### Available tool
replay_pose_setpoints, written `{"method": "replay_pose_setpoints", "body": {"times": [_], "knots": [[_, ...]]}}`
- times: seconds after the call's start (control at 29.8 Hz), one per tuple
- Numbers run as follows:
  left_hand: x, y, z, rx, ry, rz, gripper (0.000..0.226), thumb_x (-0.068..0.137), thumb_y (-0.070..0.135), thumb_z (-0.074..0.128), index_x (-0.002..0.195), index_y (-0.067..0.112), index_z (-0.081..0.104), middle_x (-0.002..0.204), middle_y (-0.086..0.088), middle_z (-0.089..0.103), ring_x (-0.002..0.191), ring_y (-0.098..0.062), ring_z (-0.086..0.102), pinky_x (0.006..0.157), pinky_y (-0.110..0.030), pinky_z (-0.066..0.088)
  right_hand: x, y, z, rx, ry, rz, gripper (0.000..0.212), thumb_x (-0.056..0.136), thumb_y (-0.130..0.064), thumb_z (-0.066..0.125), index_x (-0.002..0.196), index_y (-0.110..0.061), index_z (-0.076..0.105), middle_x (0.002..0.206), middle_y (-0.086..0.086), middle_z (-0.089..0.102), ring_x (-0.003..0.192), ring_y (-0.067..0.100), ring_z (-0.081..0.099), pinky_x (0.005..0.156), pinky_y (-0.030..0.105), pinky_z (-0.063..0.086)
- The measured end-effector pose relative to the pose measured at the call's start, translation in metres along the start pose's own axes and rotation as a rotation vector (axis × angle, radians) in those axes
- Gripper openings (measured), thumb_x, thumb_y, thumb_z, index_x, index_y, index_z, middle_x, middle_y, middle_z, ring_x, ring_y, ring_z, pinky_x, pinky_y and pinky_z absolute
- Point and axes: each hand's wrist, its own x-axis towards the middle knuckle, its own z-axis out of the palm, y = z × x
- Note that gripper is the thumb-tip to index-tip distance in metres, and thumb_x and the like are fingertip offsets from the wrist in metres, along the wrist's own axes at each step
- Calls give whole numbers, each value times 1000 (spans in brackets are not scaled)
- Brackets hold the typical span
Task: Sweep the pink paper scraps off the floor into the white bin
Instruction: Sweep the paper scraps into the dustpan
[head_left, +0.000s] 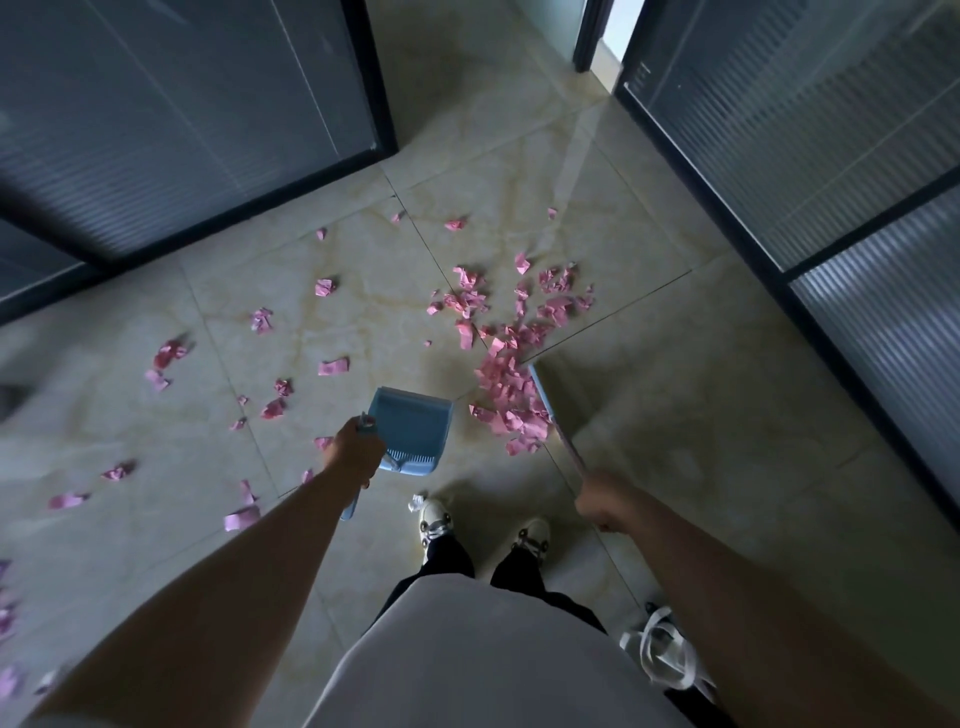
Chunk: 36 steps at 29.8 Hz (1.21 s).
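Note:
Pink paper scraps lie scattered over the beige tiled floor, with a dense pile (511, 400) just right of centre and loose pieces (170, 356) spread to the left. My left hand (356, 451) grips the handle of a blue dustpan (410, 428), which sits on the floor with its mouth facing away from me, left of the pile. My right hand (602, 499) is closed on the thin handle of a broom (550, 410). Its blue head edge rests against the right side of the pile. The white bin shows only partly at the lower right (662, 657).
Dark-framed glass partitions stand at the left (208, 130) and right (831, 156), with a corridor running away between them. My feet in white shoes (436, 519) stand just behind the dustpan. A small white scrap (415, 503) lies by my left shoe.

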Motion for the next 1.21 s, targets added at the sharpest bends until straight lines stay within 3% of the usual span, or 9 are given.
{"method": "replay_pose_setpoints", "body": {"times": [0.1,0.37,0.44,0.5,0.57,0.77,0.91,1.04,1.21], "knots": [[5,-6,-3,14,-7,-10,26,83,4,50,107,11,55,64,-8,51,48,-18,42,43,-23,37,-6,2,-2,54,16,11,41,91,-9,44,127,7,54,103,18,63,93,30,65,61,29,47],[12,-15,-4,34,-36,-30,25,85,7,52,107,0,61,59,-8,51,45,-19,45,44,-23,37,-16,-10,-16,4,152,19,39,90,-14,43,124,1,55,116,22,65,103,34,66,75,32,51],[12,-17,-5,34,-34,-27,20,86,9,53,103,1,61,59,-8,51,45,-19,45,44,-22,38,-16,-20,-23,-21,171,15,36,90,-15,43,120,0,56,98,18,69,86,31,70,71,30,53],[11,-20,-6,31,-26,-23,16,87,11,54,99,4,61,58,-7,51,45,-18,45,44,-22,38,-14,-31,-32,-20,181,1,37,89,-15,44,119,2,57,68,11,64,57,24,64,53,24,48],[11,-24,-9,13,-9,-31,12,87,11,55,97,6,60,58,-7,52,45,-17,45,44,-21,38,-11,-47,-40,-48,198,-19,38,90,-13,44,122,3,55,60,9,58,48,19,58,44,21,42],[19,-46,-29,9,42,-68,22,89,19,60,100,-1,61,61,-9,58,45,-21,50,55,-33,49,3,-88,-41,-106,147,-64,42,94,-15,44,132,4,48,67,12,57,62,24,61,61,31,50],[22,-59,-42,-15,43,-95,23,85,11,58,102,-3,63,58,-9,55,42,-22,46,43,-24,39,8,-81,-27,-180,154,-45,39,91,-19,45,127,-4,52,101,15,65,86,30,68,73,32,53],[14,-58,-51,127,45,-76,17,90,14,53,97,4,65,67,-9,62,47,-22,55,43,-26,45,4,-66,-29,-316,227,-43,42,89,-16,46,130,-11,51,120,12,62,106,30,63,82,34,49],[10,-63,-55,250,79,-43,21,92,19,48,100,12,66,85,-11,65,73,-27,60,62,-28,48,-7,-63,-46,-345,258,-74,37,88,-15,46,124,-10,54,100,10,62,80,27,59,70,28,45]]}}
